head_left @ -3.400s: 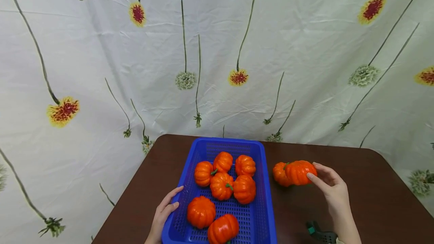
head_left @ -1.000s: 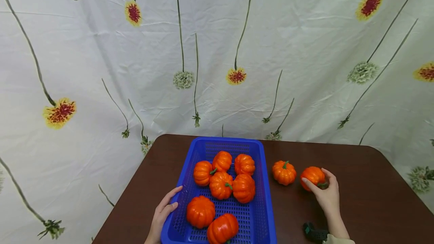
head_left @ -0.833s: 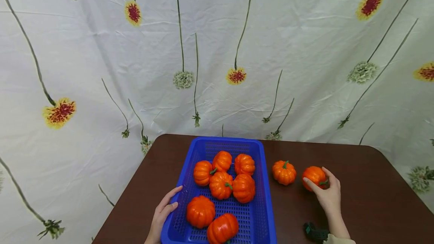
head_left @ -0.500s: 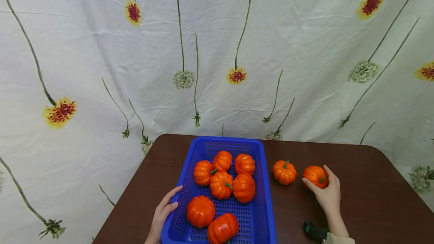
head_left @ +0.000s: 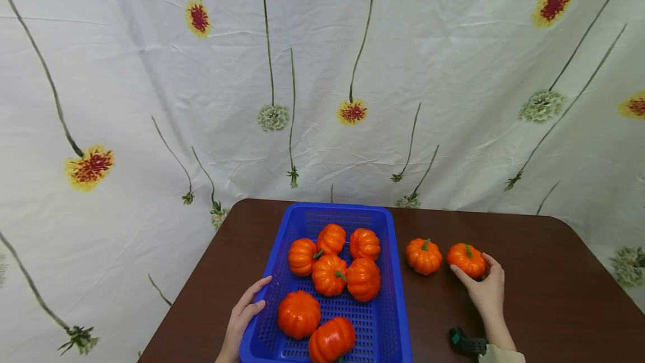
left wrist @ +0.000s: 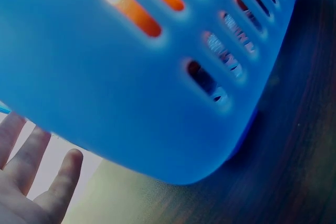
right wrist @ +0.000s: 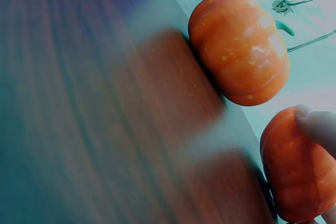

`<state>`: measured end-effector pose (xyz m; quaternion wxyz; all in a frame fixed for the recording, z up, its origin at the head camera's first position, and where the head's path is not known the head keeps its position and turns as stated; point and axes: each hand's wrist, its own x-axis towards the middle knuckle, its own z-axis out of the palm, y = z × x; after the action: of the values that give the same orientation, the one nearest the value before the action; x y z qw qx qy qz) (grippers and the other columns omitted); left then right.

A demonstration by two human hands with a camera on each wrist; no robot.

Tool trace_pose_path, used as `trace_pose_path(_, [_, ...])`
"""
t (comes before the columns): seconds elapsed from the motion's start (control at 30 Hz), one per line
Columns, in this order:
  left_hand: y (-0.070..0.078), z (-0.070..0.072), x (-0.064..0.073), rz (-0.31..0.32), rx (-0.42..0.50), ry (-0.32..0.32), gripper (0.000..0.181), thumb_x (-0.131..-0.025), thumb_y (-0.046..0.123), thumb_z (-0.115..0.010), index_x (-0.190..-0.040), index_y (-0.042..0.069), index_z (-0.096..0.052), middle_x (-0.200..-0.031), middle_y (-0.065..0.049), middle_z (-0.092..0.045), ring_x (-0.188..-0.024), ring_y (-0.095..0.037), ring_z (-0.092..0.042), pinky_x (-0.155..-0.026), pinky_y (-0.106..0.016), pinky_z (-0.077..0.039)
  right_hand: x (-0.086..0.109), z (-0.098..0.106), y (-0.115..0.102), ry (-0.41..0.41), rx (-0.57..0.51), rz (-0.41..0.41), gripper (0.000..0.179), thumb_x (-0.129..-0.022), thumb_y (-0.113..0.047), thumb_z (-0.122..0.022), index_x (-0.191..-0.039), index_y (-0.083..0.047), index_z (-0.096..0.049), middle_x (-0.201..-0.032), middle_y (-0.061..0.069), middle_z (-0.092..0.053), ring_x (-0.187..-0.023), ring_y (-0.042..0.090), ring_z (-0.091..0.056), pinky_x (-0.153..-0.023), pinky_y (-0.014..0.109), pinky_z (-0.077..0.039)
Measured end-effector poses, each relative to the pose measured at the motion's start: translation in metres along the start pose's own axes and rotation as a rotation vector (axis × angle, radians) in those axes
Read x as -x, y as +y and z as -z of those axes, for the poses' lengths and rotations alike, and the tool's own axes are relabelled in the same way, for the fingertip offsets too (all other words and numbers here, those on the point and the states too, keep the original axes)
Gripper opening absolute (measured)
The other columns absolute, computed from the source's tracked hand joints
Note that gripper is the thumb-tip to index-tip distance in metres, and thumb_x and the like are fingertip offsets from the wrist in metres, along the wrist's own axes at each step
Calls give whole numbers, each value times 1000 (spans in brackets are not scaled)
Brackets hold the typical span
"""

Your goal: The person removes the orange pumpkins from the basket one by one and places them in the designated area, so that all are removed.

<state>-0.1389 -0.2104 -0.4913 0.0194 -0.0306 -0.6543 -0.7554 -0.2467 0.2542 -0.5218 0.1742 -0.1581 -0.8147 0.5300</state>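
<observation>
White cloth (head_left: 322, 71) w/ printed flowers fills the bkgd. Dark brown desk (head_left: 554, 279) in front of it, far corners rounded. Blue basket (head_left: 398, 301) sits on desk's L half, far end up at desk's far edge. L hand (head_left: 241, 315) is at the basket's L side, nr its near L corner: fingers apart, fairly straight, touching the rim, not wrapped round it afaict. R hand (head_left: 487, 289) has thumb & fingers clamped on an orange pumpkin (head_left: 464, 262), stem up, btwn basket & desk's far R corner. Loose pumpkin (head_left: 423, 257), also stem up, is just beside it on the basket side. Seven more pumpkins (head_left: 330, 277) in the basket: five bunched in the far half, two side by side toward the near end. Black gadget (head_left: 467, 345) w/ green patch at R wrist.
</observation>
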Motion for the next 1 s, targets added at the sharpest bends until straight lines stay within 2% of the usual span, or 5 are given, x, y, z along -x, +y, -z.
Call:
trace_pose_path(0.2, [-1,1,0,-16,-8,3,43,-97,12,-39,-138,-2,-38,-125,1,-55,-107,-23,-57,-84,-36,-50,0,2,2,-81,-14,4,95,-78,-27,-77,-147,0,-18,-146,26,-25,-128,40,-32,-101,53,-30])
trace_pose_path(0.43, [-1,0,0,-24,-3,-11,43,-98,12,-38,-138,-3,-37,-125,1,-54,-108,-23,-57,-84,-36,-50,-1,5,2,-129,-106,11,96,-81,-14,-74,-148,3,-7,-150,27,-10,-138,40,-15,-105,53,-24])
trace_pose_path(0.6, [0,0,0,-6,5,-15,44,-98,14,-39,-139,-2,-36,-126,2,-54,-109,-24,-56,-85,-37,-50,-1,6,0,-126,-110,-7,95,-80,-15,-74,-147,4,-9,-150,27,-12,-138,40,-16,-106,52,-22])
trace_pose_path(0.77, [-1,0,0,-9,4,-16,44,-98,13,-39,-139,-2,-36,-126,1,-54,-109,-24,-56,-84,-37,-50,2,11,-10,-88,-72,-21,95,-79,-21,-76,-147,2,-13,-149,26,-15,-135,42,-19,-106,52,-22])
trace_pose_path(1.0, [0,-1,-1,11,13,1,44,-97,14,-39,-139,-1,-37,-126,-1,-53,-109,-25,-56,-84,-37,-50,3,20,-25,-9,-57,59,89,-81,-23,-74,-147,-1,-19,-150,22,-16,-137,39,-18,-108,49,-20])
